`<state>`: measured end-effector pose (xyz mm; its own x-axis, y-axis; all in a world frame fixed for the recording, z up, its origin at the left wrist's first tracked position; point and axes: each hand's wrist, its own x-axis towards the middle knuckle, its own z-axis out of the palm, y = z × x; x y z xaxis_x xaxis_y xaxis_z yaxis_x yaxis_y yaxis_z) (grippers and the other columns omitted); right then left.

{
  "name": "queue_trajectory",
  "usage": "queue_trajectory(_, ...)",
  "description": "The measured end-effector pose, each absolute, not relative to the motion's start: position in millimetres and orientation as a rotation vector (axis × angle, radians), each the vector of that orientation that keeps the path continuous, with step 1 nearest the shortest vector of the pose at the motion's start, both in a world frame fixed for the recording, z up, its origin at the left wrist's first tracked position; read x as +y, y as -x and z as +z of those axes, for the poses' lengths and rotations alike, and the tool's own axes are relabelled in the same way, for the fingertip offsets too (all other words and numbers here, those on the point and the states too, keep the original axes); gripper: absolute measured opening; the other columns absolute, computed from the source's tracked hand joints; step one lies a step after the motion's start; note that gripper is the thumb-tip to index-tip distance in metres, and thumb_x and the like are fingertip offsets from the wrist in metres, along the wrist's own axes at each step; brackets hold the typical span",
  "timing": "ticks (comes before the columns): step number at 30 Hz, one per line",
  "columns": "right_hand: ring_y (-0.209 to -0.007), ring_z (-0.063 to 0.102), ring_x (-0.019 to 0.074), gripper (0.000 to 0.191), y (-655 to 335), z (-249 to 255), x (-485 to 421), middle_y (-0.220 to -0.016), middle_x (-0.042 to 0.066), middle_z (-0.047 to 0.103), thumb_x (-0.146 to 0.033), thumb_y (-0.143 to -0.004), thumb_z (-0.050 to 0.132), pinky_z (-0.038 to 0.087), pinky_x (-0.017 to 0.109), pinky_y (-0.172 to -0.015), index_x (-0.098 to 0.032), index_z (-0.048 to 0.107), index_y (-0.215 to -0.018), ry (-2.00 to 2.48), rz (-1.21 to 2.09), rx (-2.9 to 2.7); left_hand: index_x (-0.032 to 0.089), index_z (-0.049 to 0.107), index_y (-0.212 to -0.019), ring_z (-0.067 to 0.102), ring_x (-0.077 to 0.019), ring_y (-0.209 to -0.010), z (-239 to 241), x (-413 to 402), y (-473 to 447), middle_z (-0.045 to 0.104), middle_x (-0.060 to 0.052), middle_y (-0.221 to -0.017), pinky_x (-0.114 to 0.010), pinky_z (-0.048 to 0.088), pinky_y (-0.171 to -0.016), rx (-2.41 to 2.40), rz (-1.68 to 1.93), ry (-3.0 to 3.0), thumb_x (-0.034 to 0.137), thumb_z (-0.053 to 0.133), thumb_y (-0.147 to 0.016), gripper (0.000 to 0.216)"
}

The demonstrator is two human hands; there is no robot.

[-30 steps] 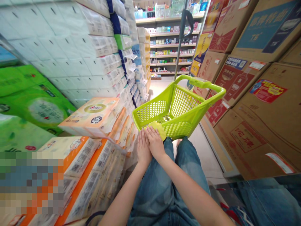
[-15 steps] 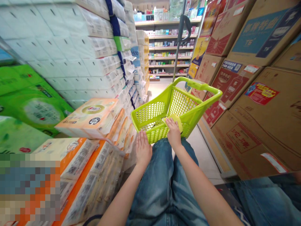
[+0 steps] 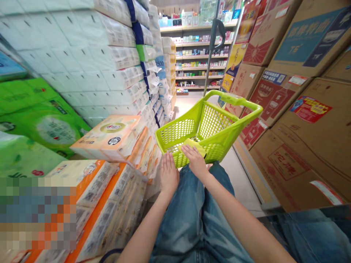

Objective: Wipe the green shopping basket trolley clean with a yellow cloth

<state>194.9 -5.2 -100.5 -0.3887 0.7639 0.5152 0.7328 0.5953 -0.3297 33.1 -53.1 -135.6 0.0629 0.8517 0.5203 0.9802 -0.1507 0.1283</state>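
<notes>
A lime-green plastic shopping basket (image 3: 219, 146) with lattice walls and a pull handle stands in front of my knees. My right hand (image 3: 195, 159) presses a yellow cloth (image 3: 199, 148) onto the basket's near rim, its fingers over the cloth. The cloth hangs partly over the inside of the wall. My left hand (image 3: 169, 171) lies with its fingers stretched out flat against the near left corner of the basket. Nothing shows in that hand, and its thumb is hidden.
Stacked white tissue packs (image 3: 90, 69) and orange-trimmed packs (image 3: 109, 137) rise on the left. Cardboard cartons (image 3: 290, 160) form a wall on the right. A grey-handled pole (image 3: 212, 44) stands behind the basket, with product shelves (image 3: 200, 69) farther off. Another person's jeans (image 3: 315, 233) show at lower right.
My right hand has slid the yellow cloth leftward along the near rim, closer to my left hand. The left hand keeps its place on the basket. The view has shifted slightly.
</notes>
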Motion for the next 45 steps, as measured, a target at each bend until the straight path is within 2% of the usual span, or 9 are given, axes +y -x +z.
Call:
queue_trajectory(4,-0.145,0.04,0.0199,0.083,-236,-96,11,-0.148,0.005,0.055,0.009,-0.07,0.035,0.027,0.048,-0.123,-0.019,0.05,-0.146,1.347,0.009,-2.009,0.001,0.009,-0.157,0.018,-0.0297,-0.153,-135,-55,-35,0.02,-0.022,-0.164,-0.048,0.028,-0.122,-1.857,-0.733,2.105,0.012,0.049,-0.085,0.083)
queue_trajectory(8,-0.146,0.039,0.0213,0.082,-217,-100,8,-0.148,0.008,0.055,0.008,-0.069,0.035,0.026,0.05,-0.124,-0.016,0.051,-0.145,1.459,0.037,-1.838,0.003,0.007,-0.158,0.017,-0.0296,-0.153,-134,-55,-36,0.021,-0.022,-0.164,-0.048,0.029,-0.122,-1.866,-0.752,2.095,0.012,0.049,-0.085,0.084)
queue_trajectory(17,-0.143,0.043,0.0208,0.061,-118,-107,-28,-0.147,0.008,0.056,-0.001,-0.085,0.041,0.032,0.045,-0.122,-0.018,0.054,-0.142,1.245,0.142,-2.033,0.007,0.014,-0.158,0.021,-0.0254,-0.153,-139,-51,-33,0.026,-0.02,-0.163,-0.046,0.029,-0.123,-1.893,-0.699,2.079,0.01,0.039,-0.091,0.071)
queue_trajectory(21,-0.143,0.043,0.0198,0.068,-160,-101,-17,-0.148,0.006,0.055,0.003,-0.081,0.04,0.032,0.045,-0.122,-0.019,0.051,-0.144,1.199,0.08,-2.16,0.003,0.008,-0.158,0.019,-0.0277,-0.153,-137,-53,-34,0.022,-0.021,-0.164,-0.047,0.028,-0.122,-1.869,-0.719,2.086,0.011,0.045,-0.088,0.079)
queue_trajectory(26,-0.144,0.042,0.0205,0.079,-230,-95,6,-0.147,0.005,0.056,0.008,-0.072,0.035,0.029,0.047,-0.123,-0.019,0.051,-0.145,1.382,-0.031,-1.998,0.003,0.005,-0.158,0.018,-0.0292,-0.153,-135,-55,-35,0.02,-0.021,-0.164,-0.048,0.028,-0.122,-1.853,-0.74,2.101,0.011,0.048,-0.086,0.084)
queue_trajectory(30,-0.144,0.041,0.0201,0.08,-227,-97,10,-0.147,0.006,0.056,0.008,-0.07,0.035,0.027,0.048,-0.124,-0.018,0.051,-0.145,1.474,-0.046,-1.855,0.003,0.005,-0.158,0.017,-0.0292,-0.153,-134,-55,-36,0.02,-0.022,-0.164,-0.047,0.028,-0.122,-1.867,-0.751,2.102,0.012,0.049,-0.085,0.085)
queue_trajectory(38,-0.146,0.039,0.0209,0.063,-130,-110,-25,-0.152,0.009,0.05,-0.001,-0.086,0.04,0.029,0.045,-0.123,-0.016,0.048,-0.147,1.293,0.08,-2.039,0.006,0.015,-0.158,0.019,-0.0263,-0.153,-138,-52,-35,0.025,-0.02,-0.163,-0.046,0.03,-0.122,-1.907,-0.719,2.077,0.01,0.041,-0.09,0.073)
queue_trajectory(41,-0.145,0.04,0.0212,0.058,-128,-109,-27,-0.151,0.009,0.052,-0.004,-0.089,0.043,0.03,0.044,-0.123,-0.015,0.05,-0.145,1.215,0.07,-2.134,0.006,0.018,-0.157,0.019,-0.0259,-0.153,-137,-52,-35,0.025,-0.019,-0.163,-0.045,0.028,-0.123,-1.914,-0.697,2.076,0.01,0.04,-0.091,0.07)
queue_trajectory(45,-0.144,0.041,0.0201,0.064,-163,-102,-17,-0.151,0.007,0.052,0.001,-0.085,0.039,0.03,0.043,-0.123,-0.016,0.049,-0.146,1.159,0.021,-2.243,0.002,0.014,-0.157,0.016,-0.0282,-0.154,-134,-54,-36,0.021,-0.021,-0.164,-0.046,0.027,-0.123,-1.898,-0.697,2.093,0.012,0.048,-0.085,0.08)
